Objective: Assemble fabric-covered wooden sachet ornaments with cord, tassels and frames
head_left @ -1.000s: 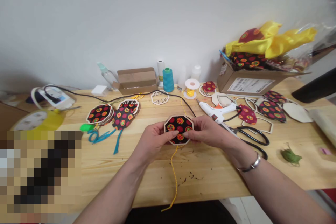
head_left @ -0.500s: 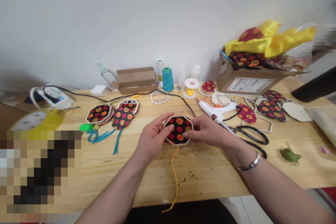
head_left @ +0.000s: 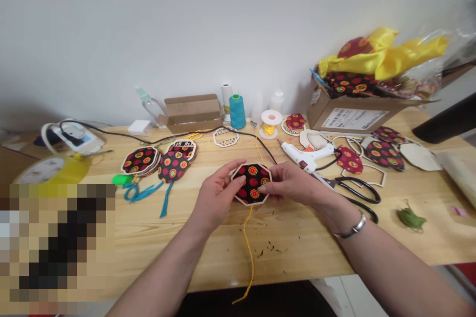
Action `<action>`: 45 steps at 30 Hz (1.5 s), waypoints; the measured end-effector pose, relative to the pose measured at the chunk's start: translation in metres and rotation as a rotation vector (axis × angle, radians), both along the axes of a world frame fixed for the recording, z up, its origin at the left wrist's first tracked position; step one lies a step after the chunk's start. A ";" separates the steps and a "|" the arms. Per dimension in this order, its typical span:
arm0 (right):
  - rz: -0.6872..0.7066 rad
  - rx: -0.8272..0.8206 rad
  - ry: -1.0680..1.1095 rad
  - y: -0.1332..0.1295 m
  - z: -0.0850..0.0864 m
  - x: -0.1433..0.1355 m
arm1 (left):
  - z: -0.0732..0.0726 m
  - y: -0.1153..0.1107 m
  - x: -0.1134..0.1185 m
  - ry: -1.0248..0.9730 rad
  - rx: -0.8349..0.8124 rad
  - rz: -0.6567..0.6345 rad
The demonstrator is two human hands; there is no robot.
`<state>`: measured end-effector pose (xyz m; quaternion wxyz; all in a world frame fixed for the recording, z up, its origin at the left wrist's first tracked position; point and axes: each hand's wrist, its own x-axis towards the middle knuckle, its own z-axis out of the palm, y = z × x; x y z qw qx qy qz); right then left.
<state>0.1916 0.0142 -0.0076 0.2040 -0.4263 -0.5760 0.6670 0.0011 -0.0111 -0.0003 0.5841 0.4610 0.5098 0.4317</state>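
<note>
An octagonal fabric panel [head_left: 253, 185] with a pale wooden rim and a black, red and orange flower print is held between both hands over the front middle of the table. My left hand [head_left: 221, 190] grips its left side, thumb on the cloth and fingers behind. My right hand [head_left: 292, 183] pinches the right edge, thumb on the front; its other fingers are partly hidden. From the panel's bottom a yellow braided cord [head_left: 250, 242] hangs down past the table's front edge. A thinner yellow thread [head_left: 259, 147] runs from behind the panel to a spool [head_left: 271, 124].
Right of my hands lie a white glue gun [head_left: 307, 154] and black-handled scissors [head_left: 359, 190]. Finished-looking panels [head_left: 177, 161] with teal tassels are stacked at left. A fabric-filled cardboard box [head_left: 349, 114], a teal thread cone [head_left: 237, 111] and a green thread bundle [head_left: 411, 218] stand around.
The panel has shifted very slightly left with both hands still on it. The lower end of the yellow cord has swung a little to the right.
</note>
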 end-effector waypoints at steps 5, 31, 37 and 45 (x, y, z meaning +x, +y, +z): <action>-0.018 -0.075 0.079 0.001 0.001 0.000 | -0.003 0.002 -0.001 -0.016 -0.022 0.004; -0.196 0.013 0.053 -0.001 0.010 -0.002 | -0.006 0.002 -0.003 -0.179 -0.127 0.011; -0.189 0.025 0.042 -0.001 0.011 -0.002 | -0.006 0.002 -0.003 -0.181 -0.126 0.008; -0.185 0.042 -0.004 -0.001 0.013 -0.002 | -0.009 0.003 -0.004 -0.189 -0.114 0.001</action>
